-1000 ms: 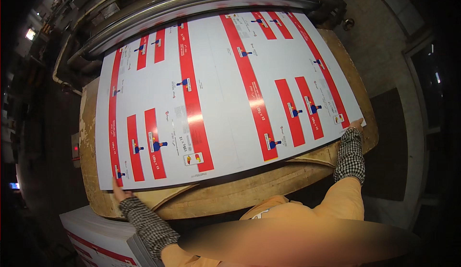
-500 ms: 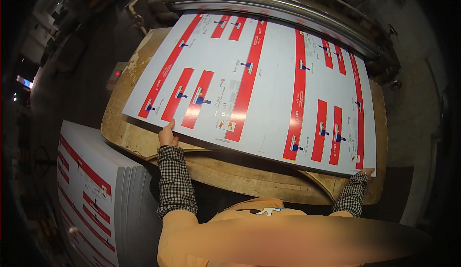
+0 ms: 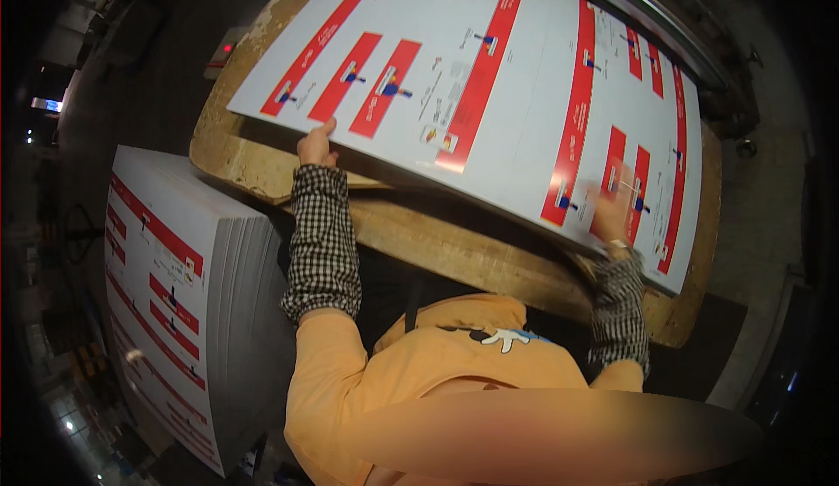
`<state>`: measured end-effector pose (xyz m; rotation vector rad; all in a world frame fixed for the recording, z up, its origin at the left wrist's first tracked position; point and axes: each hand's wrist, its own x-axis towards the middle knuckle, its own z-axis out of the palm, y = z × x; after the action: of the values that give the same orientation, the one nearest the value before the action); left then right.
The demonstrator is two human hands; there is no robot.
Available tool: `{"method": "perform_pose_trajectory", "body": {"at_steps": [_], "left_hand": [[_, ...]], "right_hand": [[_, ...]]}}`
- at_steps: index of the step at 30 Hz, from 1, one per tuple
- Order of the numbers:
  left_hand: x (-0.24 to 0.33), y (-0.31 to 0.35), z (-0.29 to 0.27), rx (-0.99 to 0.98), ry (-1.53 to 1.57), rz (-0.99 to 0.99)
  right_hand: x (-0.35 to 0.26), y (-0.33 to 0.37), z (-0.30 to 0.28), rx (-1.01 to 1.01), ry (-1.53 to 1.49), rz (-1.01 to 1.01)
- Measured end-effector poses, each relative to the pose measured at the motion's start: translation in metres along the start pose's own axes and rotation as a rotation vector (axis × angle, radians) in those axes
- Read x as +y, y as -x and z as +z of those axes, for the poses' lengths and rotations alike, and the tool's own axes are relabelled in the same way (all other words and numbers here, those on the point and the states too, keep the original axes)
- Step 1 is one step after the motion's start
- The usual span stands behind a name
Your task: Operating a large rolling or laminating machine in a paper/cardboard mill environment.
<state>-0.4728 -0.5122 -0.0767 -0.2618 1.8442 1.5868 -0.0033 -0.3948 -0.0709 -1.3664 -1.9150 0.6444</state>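
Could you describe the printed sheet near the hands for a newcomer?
Find the wooden table by the metal roller. On it lies the red-banded white sheet. Unlike the stack at lower left, it has the left hand on its edge.

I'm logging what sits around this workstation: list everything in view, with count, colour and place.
Printed sheet: one showing on top, white with red bars, on the table
Table: one, worn tan-brown, under the printed sheet
Sheet stack: one, white and red with grey sides, lower left
Metal roller: at least one, silvery, upper right
Indicator light: one, red, left of the table
Surroundings: uncounted, dark, too dim to itemise
Orange top: one, orange, lower centre
Checked sleeves: two, black and white, on the forearms
Left hand: one, bare, at the printed sheet's near edge
Right hand: one, bare, blurred, over the sheet's near right part
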Motion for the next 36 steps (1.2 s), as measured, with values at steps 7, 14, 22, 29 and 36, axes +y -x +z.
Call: {"method": "perform_pose_trajectory", "body": {"at_steps": [7, 14, 22, 29, 36], "left_hand": [[0.012, 0.019, 0.016, -0.018, -0.028, 0.011], [-0.005, 0.002, 0.002, 0.004, 0.235, 0.135], [-0.143, 0.135, 0.053, -0.874, 0.361, -0.325], [-0.163, 0.123, 0.056, -0.769, 0.228, -0.258], [-0.166, 0.129, 0.063, -0.707, 0.303, -0.202]], "right_hand": [[-0.127, 0.028, 0.125, -0.595, 0.62, -0.418], [-0.143, 0.014, 0.128, -0.623, 0.752, -0.44], [-0.12, 0.022, 0.136, -0.516, 0.736, -0.508], [-0.091, 0.004, 0.122, -0.661, 0.532, -0.627], [-0.128, -0.028, 0.076, -0.719, 0.315, -0.513]]}}
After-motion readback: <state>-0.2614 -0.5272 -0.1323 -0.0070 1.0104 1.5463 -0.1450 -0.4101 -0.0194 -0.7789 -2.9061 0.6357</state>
